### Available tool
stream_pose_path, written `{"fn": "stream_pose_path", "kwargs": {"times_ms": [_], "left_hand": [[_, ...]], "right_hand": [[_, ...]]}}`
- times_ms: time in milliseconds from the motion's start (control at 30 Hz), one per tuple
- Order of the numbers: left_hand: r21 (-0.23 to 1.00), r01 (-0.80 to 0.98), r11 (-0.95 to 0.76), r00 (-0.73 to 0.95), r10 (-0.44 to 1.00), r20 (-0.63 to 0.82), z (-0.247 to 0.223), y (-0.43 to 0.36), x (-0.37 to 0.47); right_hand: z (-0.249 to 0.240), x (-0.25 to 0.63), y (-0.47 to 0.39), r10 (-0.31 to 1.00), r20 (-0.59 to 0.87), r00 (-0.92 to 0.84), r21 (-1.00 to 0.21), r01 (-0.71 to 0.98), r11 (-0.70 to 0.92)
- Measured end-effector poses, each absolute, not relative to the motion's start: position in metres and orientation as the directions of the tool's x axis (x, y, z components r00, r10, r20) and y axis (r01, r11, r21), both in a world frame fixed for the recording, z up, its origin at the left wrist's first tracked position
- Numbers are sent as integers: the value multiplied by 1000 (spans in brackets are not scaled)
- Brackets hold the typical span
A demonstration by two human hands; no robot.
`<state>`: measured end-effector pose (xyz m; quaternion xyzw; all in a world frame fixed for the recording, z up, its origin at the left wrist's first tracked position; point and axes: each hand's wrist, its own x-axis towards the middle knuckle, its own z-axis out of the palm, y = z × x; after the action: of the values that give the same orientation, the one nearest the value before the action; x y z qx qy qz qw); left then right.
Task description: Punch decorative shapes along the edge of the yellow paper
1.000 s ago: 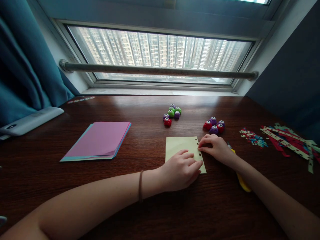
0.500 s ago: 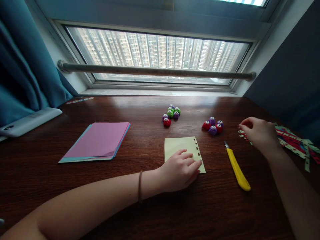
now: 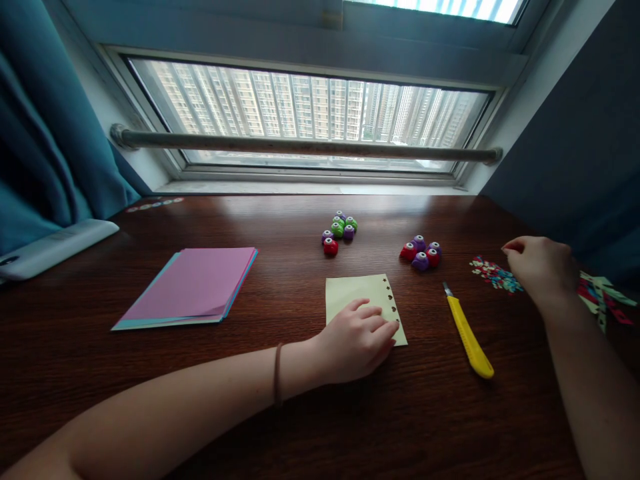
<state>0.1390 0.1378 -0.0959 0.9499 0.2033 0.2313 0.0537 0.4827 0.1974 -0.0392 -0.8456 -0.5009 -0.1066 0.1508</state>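
My left hand (image 3: 357, 340) lies on the near right corner of a pale yellow paper (image 3: 353, 293) and presses it onto the dark wooden desk (image 3: 280, 413). Small heart-shaped holes run along the paper's right edge. My right hand (image 3: 543, 270) hovers far to the right, fingers curled, thumb and forefinger close together. It is just beyond a little pile of coloured paper confetti (image 3: 493, 275). Whether anything sits between those fingertips is too small to see. A yellow utility knife (image 3: 467, 333) lies between the paper and my right arm.
Two clusters of small round craft punches stand behind the paper, a green, purple and red one (image 3: 339, 232) and a red and purple one (image 3: 421, 253). A pink and blue paper stack (image 3: 193, 283) lies left. Punched paper strips (image 3: 603, 293) lie far right. A white device (image 3: 50, 247) sits by the teal curtain.
My right hand left the yellow paper's punched edge and swung right past the confetti pile, uncovering the utility knife. My left hand stayed on the paper.
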Motion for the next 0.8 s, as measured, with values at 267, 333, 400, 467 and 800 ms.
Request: {"fn": "stream_pose_path", "kwargs": {"times_ms": [267, 333, 400, 467, 800], "left_hand": [[145, 369, -918, 816, 394, 423, -96, 137, 140], [69, 375, -924, 826, 367, 427, -93, 133, 141], [-44, 371, -927, 851, 321, 416, -89, 129, 143], [-146, 365, -920, 879, 289, 379, -82, 125, 144], [70, 428, -901, 867, 432, 249, -81, 146, 100]], "right_hand": [[-54, 447, 197, 950, -214, 228, -349, 890, -292], [-61, 439, 193, 934, -320, 160, -326, 907, -267], [-66, 433, 190, 938, -329, 111, -282, 936, -210], [-68, 429, 187, 938, -339, 80, -254, 952, -173], [-68, 432, 181, 884, -456, 102, -296, 919, -259]]}}
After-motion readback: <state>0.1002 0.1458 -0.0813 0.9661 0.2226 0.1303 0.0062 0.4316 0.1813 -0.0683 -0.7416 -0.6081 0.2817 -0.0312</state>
